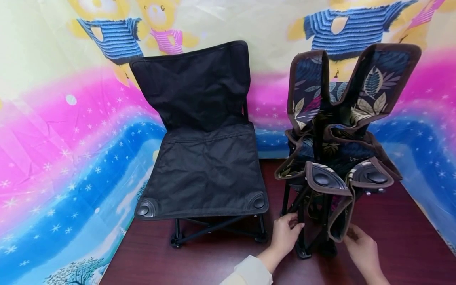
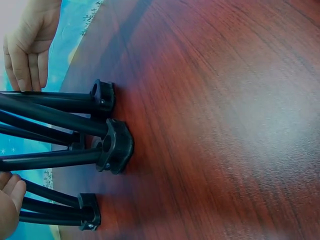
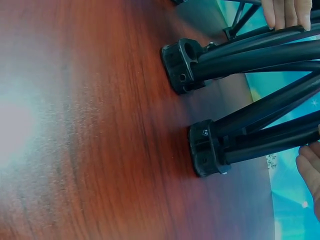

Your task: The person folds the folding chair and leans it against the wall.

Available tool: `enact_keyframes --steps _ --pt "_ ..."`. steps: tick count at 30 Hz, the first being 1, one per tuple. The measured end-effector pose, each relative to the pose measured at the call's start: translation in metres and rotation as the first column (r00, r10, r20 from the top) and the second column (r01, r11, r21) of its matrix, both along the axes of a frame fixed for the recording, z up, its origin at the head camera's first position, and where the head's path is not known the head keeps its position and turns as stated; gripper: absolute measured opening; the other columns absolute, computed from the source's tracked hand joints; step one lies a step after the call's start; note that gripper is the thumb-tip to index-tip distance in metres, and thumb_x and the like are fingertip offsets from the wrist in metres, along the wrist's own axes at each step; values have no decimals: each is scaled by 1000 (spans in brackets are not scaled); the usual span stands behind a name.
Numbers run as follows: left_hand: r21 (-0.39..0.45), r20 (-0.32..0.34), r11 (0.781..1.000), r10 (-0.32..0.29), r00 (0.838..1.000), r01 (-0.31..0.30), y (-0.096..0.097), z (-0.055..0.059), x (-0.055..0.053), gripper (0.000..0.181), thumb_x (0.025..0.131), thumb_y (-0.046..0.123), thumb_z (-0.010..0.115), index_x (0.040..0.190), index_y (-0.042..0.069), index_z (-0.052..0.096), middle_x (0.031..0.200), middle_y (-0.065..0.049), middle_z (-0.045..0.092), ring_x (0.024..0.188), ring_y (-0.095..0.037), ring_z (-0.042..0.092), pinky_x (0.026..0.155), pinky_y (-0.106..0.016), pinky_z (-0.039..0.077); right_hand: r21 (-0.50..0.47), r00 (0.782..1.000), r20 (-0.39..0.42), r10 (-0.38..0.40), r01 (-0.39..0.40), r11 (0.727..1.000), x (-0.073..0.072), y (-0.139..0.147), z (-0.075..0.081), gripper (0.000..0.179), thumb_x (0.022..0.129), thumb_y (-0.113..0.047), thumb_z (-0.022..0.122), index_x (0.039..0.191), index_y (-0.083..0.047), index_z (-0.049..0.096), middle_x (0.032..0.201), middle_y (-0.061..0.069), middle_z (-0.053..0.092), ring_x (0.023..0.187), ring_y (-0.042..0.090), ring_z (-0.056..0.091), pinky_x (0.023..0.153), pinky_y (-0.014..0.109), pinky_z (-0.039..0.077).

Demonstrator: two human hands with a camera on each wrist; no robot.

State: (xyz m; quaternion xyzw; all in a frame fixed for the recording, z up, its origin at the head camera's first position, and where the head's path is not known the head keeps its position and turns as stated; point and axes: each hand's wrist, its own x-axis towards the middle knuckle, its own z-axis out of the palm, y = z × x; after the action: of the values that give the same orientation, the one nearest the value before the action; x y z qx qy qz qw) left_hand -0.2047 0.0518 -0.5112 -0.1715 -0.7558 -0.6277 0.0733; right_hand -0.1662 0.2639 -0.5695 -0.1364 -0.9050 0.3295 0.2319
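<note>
In the head view, a folding chair with dark leaf-patterned fabric (image 1: 374, 79) and brown trim stands on the right, its legs drawn close together and its seat bunched into folds. My left hand (image 1: 286, 233) is at its left front leg (image 1: 301, 237); in the right wrist view, the left hand's straight fingers (image 3: 287, 14) touch a black tube. On the other side, my right hand (image 1: 361, 247) is at the hanging seat corner. The left wrist view shows the right hand's fingers (image 2: 42, 67) extended against a leg. Black plastic feet (image 2: 117, 147) stand on the table.
An opened black folding chair (image 1: 213, 170) stands to the left, close beside the left hand. Both chairs are on a dark red wood-grain table (image 1: 228, 265). Behind them hangs a colourful cloth (image 1: 46, 130) printed with bears and snowflakes.
</note>
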Motion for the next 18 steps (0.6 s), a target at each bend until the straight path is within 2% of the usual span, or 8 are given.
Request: enact_keyframes --steps 3,4,7,10,18 --pt "8 17 1000 12 1000 -13 2 2 -2 15 72 -4 64 87 -2 64 82 -8 64 73 -7 60 62 -10 45 -26 999 17 29 -28 999 9 -24 47 17 80 -15 58 94 -6 63 80 10 64 62 -11 46 51 11 36" --pt "7 17 1000 18 1000 -18 2 3 -3 14 72 -4 64 86 -2 64 80 -8 64 71 -5 60 61 -9 45 -47 999 35 37 -35 998 11 -31 62 18 79 -10 58 94 0 62 81 18 63 61 -10 46 51 11 36" --pt "13 0 999 34 999 -34 5 3 -5 10 71 -4 64 82 -2 64 74 -7 64 67 -2 58 57 -9 45 -64 999 2 35 -35 997 9 -34 66 17 77 -6 58 92 2 62 82 20 62 61 -15 42 51 6 34" --pt "21 -14 999 36 999 -36 7 2 -5 9 71 -4 65 80 -3 64 72 -8 64 66 -1 58 57 -9 45 -57 1000 -20 25 -26 998 8 -34 66 15 75 -3 57 88 2 62 80 20 62 59 -15 42 49 6 34" --pt "-79 -8 996 33 999 -34 4 5 -6 4 74 1 64 77 0 62 71 -2 63 65 3 56 56 -6 43 14 994 -82 74 -73 997 4 -30 65 11 66 1 61 75 -6 61 58 1 58 48 -2 40 42 15 31"
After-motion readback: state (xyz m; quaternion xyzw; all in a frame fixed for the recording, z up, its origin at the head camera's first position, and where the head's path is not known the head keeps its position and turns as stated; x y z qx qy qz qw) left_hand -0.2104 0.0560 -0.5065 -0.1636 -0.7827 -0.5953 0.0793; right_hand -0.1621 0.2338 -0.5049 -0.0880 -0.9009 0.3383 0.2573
